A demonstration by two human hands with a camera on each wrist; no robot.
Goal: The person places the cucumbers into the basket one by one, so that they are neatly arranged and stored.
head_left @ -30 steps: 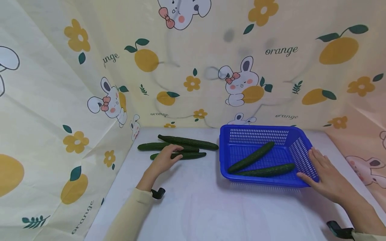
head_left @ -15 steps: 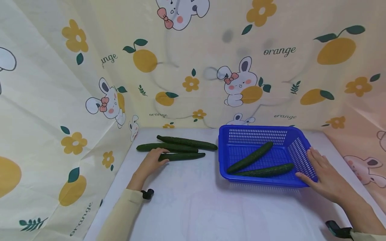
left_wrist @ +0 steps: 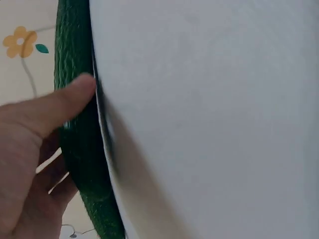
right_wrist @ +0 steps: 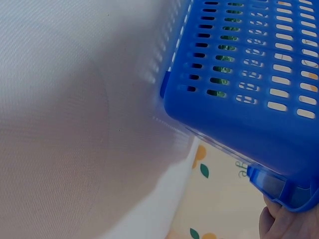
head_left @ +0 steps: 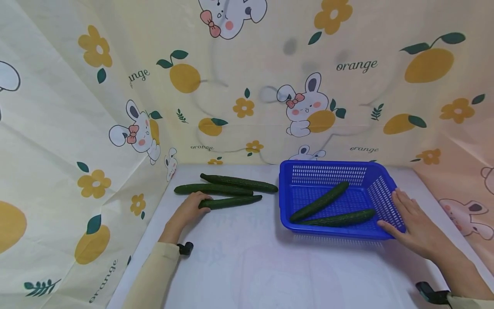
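Observation:
My left hand pinches the left end of the nearest cucumber on the white table. In the left wrist view the thumb lies over this dark green cucumber, and the other fingers are partly hidden behind it. Just beyond lie two more cucumbers, a middle one and a far one. At the right stands a blue slotted basket with two cucumbers inside, one slanted and one along the front. My right hand rests on the basket's right side, fingers straight.
The white table extends in front of the cucumbers and basket. A printed curtain with rabbits and oranges hangs behind and along both sides, close to the table's edges.
My left hand has moved left and nearer along the front cucumber to its left end and taken hold there. That end has swung slightly nearer. The right hand and basket stay put.

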